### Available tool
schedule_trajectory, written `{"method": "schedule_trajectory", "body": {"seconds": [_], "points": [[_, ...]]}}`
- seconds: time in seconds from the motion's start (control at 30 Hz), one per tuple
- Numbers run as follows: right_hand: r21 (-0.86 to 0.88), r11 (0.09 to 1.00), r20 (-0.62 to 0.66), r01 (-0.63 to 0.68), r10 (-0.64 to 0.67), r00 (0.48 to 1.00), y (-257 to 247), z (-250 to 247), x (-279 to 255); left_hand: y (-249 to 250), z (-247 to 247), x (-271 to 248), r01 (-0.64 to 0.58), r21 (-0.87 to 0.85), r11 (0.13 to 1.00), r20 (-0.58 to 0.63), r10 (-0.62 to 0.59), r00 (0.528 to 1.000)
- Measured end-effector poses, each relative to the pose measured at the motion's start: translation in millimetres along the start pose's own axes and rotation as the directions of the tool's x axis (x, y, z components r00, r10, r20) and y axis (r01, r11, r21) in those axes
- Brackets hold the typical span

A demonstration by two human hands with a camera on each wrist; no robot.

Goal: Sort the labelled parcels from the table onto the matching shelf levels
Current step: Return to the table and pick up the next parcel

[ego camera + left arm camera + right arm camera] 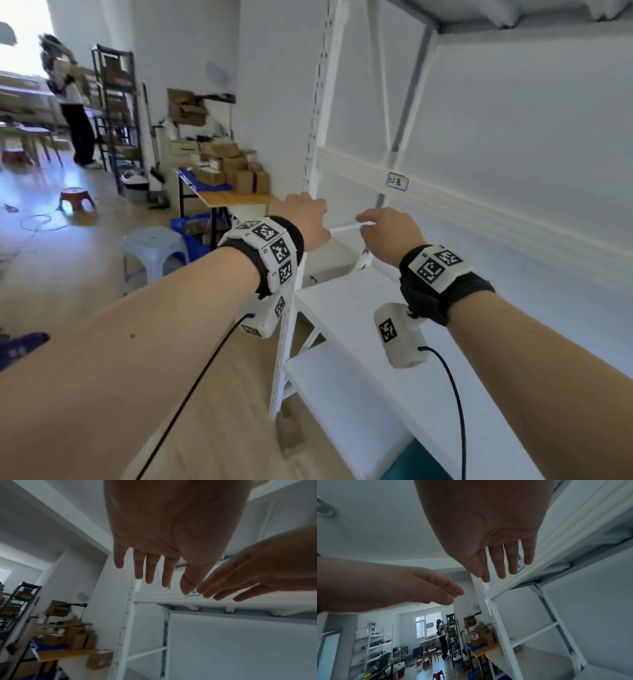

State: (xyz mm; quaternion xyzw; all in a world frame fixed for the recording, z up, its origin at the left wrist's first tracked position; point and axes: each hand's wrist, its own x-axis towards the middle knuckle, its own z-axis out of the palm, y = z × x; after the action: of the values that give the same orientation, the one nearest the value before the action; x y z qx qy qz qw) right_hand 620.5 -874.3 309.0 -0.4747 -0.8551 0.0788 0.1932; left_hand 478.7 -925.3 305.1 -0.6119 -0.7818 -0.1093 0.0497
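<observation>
Both hands empty, fingers straight and relaxed: left hand (301, 219) and right hand (387, 233) hover near each other before the white metal shelving unit (411, 192). Its visible levels hold no parcels. Brown cardboard parcels (233, 168) sit stacked on the wooden table (236, 198), well apart. Judged early; all sorting remains. Pale blue plastic stool (154, 246) stands nearby.

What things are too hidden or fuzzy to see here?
- Shelf label: head view, writing too small and blurred to read.
- Same label in the left wrist view: the right hand covers most of it.
- Parcels on the table: head view, too far away to read any labels.
- Top shelf level: head view, cut off by the picture's upper edge.
</observation>
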Motion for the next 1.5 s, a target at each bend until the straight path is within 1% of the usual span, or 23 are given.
{"method": "schedule_trajectory", "body": {"seconds": [0.1,0.23,0.27,0.3,0.4,0.5,0.63,0.77,0.9,1.03,1.23,1.33,1.4,1.5], "points": [[-0.013,1.000,0.019,0.019,-0.018,1.000,-36,39,40,-57,20,25,0.006,0.048,0.999,0.025,-0.008,1.000],[-0.015,1.000,0.076,0.024,-0.023,0.997,-85,94,90,-127,48,56,0.063,0.094,0.994,0.134,-0.075,0.988],[-0.015,0.999,0.091,0.029,-0.027,0.995,-89,103,95,-135,54,60,0.071,0.105,0.992,0.149,-0.086,0.985],[-0.007,1.000,0.114,0.028,-0.027,0.993,-102,121,111,-157,59,70,0.072,0.116,0.991,0.160,-0.091,0.983],[-0.013,1.000,0.169,-0.004,0.006,0.986,-128,163,147,-205,72,91,0.074,0.114,0.991,0.174,-0.093,0.980],[-0.021,1.000,0.201,-0.024,0.027,0.979,-146,193,181,-244,81,114,0.075,0.082,0.994,0.183,-0.089,0.979],[-0.027,0.999,0.220,-0.037,0.042,0.975,-160,226,229,-285,96,152,0.067,0.040,0.997,0.139,-0.072,0.988],[-0.043,0.998,0.244,-0.034,0.043,0.969,-164,257,284,-317,114,201,0.065,0.031,0.997,0.147,-0.069,0.987],[-0.031,0.998,0.242,-0.046,0.052,0.969,-159,287,354,-346,131,266,0.055,0.031,0.998,0.155,-0.060,0.986],[-0.038,0.998,0.236,-0.052,0.060,0.970,-148,312,437,-372,144,352,0.047,0.056,0.997,0.197,-0.057,0.979],[-0.094,0.992,0.244,-0.085,0.106,0.964,-125,331,566,-398,164,491,0.012,0.044,0.999,0.248,-0.022,0.969],[-0.137,0.985,0.271,-0.104,0.138,0.953,-115,349,616,-412,184,544,0.005,0.017,1.000,0.260,-0.010,0.966],[-0.137,0.980,0.289,-0.142,0.176,0.941,-109,361,641,-421,198,573,-0.002,0.005,1.000,0.278,0.000,0.961],[-0.137,0.974,0.282,-0.179,0.211,0.936,-97,374,681,-434,216,622,-0.019,-0.013,1.000,0.298,0.022,0.954]]}}
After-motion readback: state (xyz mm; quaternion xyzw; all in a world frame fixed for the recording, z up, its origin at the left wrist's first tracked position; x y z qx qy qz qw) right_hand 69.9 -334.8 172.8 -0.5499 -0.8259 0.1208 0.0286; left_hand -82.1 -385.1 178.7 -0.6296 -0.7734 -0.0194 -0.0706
